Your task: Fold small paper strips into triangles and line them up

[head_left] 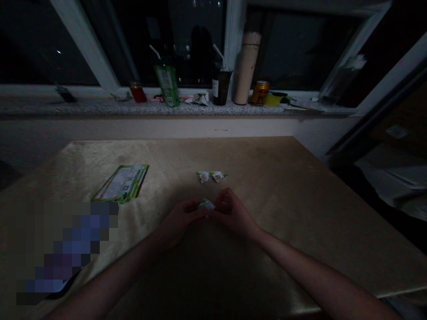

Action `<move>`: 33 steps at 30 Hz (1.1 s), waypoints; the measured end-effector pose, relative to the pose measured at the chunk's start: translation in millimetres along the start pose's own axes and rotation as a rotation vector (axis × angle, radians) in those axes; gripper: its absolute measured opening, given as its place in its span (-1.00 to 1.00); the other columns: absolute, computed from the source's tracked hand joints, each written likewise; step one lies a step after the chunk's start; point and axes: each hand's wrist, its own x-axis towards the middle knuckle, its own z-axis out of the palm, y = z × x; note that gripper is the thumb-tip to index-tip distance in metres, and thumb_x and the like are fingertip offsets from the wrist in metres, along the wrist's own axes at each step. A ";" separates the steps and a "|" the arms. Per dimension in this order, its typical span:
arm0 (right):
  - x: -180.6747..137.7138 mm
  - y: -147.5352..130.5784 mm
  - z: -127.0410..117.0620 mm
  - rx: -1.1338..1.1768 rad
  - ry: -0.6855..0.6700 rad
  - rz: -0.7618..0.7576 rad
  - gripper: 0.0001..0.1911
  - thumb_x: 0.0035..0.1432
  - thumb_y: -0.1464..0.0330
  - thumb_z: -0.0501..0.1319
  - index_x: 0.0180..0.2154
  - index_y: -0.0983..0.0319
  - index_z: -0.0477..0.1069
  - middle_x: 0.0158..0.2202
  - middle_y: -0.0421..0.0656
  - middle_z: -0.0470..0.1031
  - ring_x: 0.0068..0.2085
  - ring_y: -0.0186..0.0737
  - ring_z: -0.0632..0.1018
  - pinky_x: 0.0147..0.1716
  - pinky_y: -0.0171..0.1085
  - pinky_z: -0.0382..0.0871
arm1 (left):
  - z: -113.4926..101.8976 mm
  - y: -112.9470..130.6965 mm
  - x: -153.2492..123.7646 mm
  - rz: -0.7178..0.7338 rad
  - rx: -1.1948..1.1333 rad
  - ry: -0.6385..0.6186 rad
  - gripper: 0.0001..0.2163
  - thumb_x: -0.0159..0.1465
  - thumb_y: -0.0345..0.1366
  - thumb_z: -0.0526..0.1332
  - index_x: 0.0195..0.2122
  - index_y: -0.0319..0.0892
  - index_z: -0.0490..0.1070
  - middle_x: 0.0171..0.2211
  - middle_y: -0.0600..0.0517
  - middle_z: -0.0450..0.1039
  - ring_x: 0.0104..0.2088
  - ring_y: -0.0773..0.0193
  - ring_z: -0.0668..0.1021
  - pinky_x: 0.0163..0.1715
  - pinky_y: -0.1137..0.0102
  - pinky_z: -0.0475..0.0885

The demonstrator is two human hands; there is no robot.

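Note:
Both my hands meet over the middle of a tan table [300, 200]. My left hand [180, 220] and my right hand [231, 211] pinch a small folded piece of green-and-white printed paper [206, 205] between their fingertips, just above the tabletop. Two small folded paper pieces [211, 176] of the same print lie side by side a little beyond my hands. A flat stack of green printed leaflets [122, 182] lies to the far left of my left hand.
A stone windowsill [66, 106] behind the table carries a green bottle [167, 84], a dark cup with a straw [220, 84], a tall beige cylinder [247, 66], a red jar [138, 92] and an orange can [260, 92]. A blurred-out patch covers the table's near left.

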 end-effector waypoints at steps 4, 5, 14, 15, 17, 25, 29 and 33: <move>-1.5 -4.2 -1.5 -0.240 -0.171 0.043 -0.65 0.06 0.13 0.23 -0.54 0.27 0.32 -0.62 -0.31 0.23 -0.57 -0.44 0.24 -0.61 -0.41 0.06 | 1.0 0.8 -1.5 0.061 0.039 0.027 -0.77 0.06 -0.25 0.36 -0.25 -0.17 0.52 -0.24 0.00 0.57 -0.21 0.12 0.57 -0.20 0.34 0.43; -2.0 -4.3 -1.8 -0.258 -0.202 0.044 -0.62 0.08 0.10 0.20 -0.56 0.28 0.33 -0.63 -0.30 0.21 -0.58 -0.44 0.22 -0.61 -0.41 0.03 | 1.5 1.5 -2.3 0.061 0.047 0.027 -0.78 0.06 -0.26 0.35 -0.25 -0.16 0.53 -0.26 0.01 0.58 -0.22 0.12 0.57 -0.21 0.34 0.43; -5.1 -6.1 0.2 -0.152 -0.289 0.031 -0.56 0.13 0.05 0.13 -0.54 0.27 0.39 -0.60 -0.25 0.35 -0.55 -0.39 0.34 -0.54 -0.41 0.19 | 2.3 5.4 -4.7 0.066 0.140 -0.025 -0.84 0.09 -0.25 0.32 -0.30 -0.15 0.55 -0.37 0.05 0.58 -0.32 0.16 0.57 -0.29 0.37 0.41; -4.6 -6.8 0.1 -0.142 -0.291 0.042 -0.57 0.12 0.05 0.14 -0.55 0.26 0.38 -0.61 -0.25 0.34 -0.55 -0.39 0.34 -0.55 -0.41 0.19 | 2.3 5.6 -4.3 0.064 0.160 -0.013 -0.85 0.10 -0.23 0.32 -0.32 -0.14 0.56 -0.38 0.05 0.58 -0.33 0.16 0.57 -0.30 0.36 0.40; -3.5 -7.4 -0.5 -0.140 -0.291 0.066 -0.58 0.11 0.06 0.15 -0.57 0.25 0.36 -0.63 -0.26 0.32 -0.58 -0.40 0.32 -0.57 -0.41 0.18 | 2.4 6.1 -3.5 0.072 0.206 0.030 -0.84 0.11 -0.19 0.31 -0.34 -0.13 0.57 -0.38 0.06 0.58 -0.31 0.14 0.57 -0.29 0.35 0.40; -4.1 -6.4 -3.2 -0.158 -0.280 0.044 -0.54 0.09 0.03 0.14 -0.61 0.26 0.30 -0.67 -0.30 0.18 -0.61 -0.44 0.19 -0.61 -0.41 0.06 | 4.3 4.6 -3.6 0.112 0.304 0.064 -0.82 0.11 -0.15 0.29 -0.38 -0.13 0.58 -0.40 0.05 0.59 -0.32 0.11 0.56 -0.27 0.32 0.40; -4.2 -4.6 -1.5 -0.150 -0.280 0.032 -0.53 0.11 0.01 0.12 -0.58 0.27 0.30 -0.65 -0.30 0.18 -0.60 -0.44 0.19 -0.60 -0.41 0.05 | 5.9 4.8 -3.4 0.101 0.297 0.086 -0.81 0.11 -0.14 0.29 -0.37 -0.15 0.58 -0.38 0.05 0.59 -0.30 0.13 0.56 -0.27 0.35 0.40; -1.3 -0.3 -4.6 -0.227 -0.268 0.039 -0.56 0.11 0.07 0.15 -0.57 0.30 0.34 -0.65 -0.30 0.21 -0.58 -0.44 0.21 -0.60 -0.42 0.06 | 6.7 11.0 -3.6 0.080 0.385 0.102 -0.80 0.13 -0.14 0.27 -0.37 -0.16 0.57 -0.40 0.06 0.59 -0.32 0.14 0.57 -0.30 0.36 0.41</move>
